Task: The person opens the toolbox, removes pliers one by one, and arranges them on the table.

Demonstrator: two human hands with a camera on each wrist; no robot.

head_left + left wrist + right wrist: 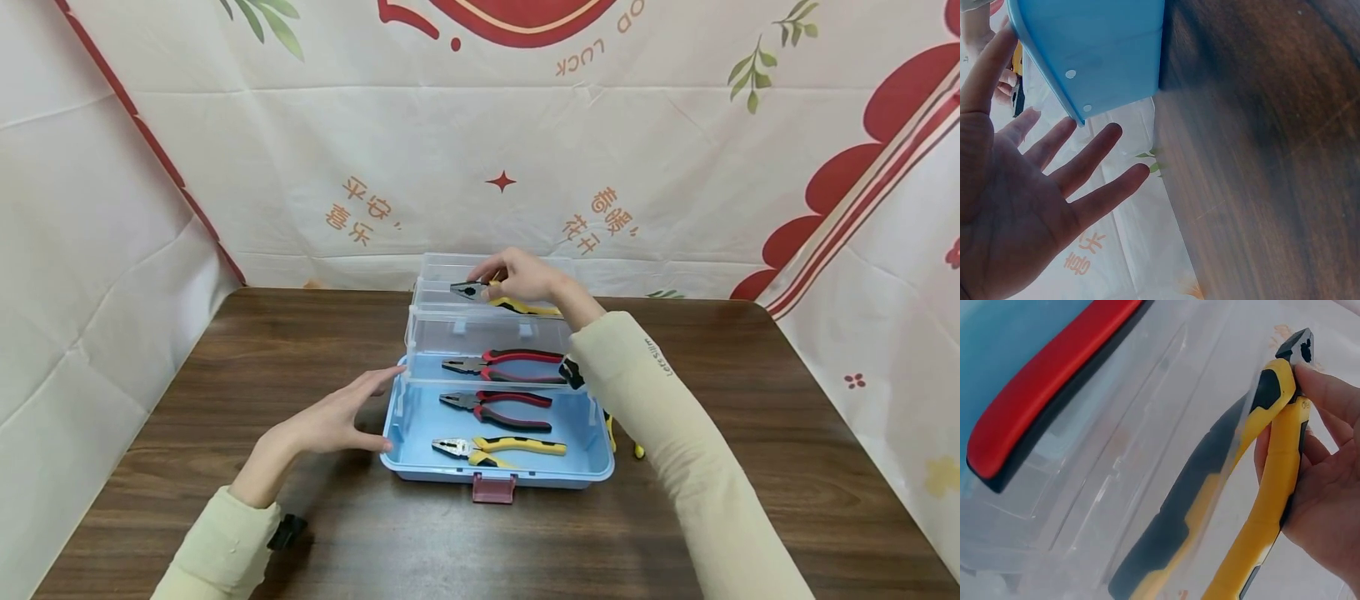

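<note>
A pair of yellow-and-black pliers [527, 307] is pinched by my right hand [523, 276] at the back, over the clear plastic trays [420, 293] of the raised section. In the right wrist view the thumb and fingers hold these pliers near the pivot. My left hand [330, 423], fingers spread, touches the left rim of the blue toolbox [412, 427]. Inside lie red-and-black pliers [517, 402], a second red-and-black pair [517, 358] partly behind clear plastic, and another yellow-and-black pair [517, 445] at the front.
The toolbox stands on a dark wooden table [300, 325], its reddish latch [493, 489] hanging at the front. Yellow-and-black handles [639, 451] show right of the box, partly hidden by my right arm. A printed white cloth [300, 167] hangs behind.
</note>
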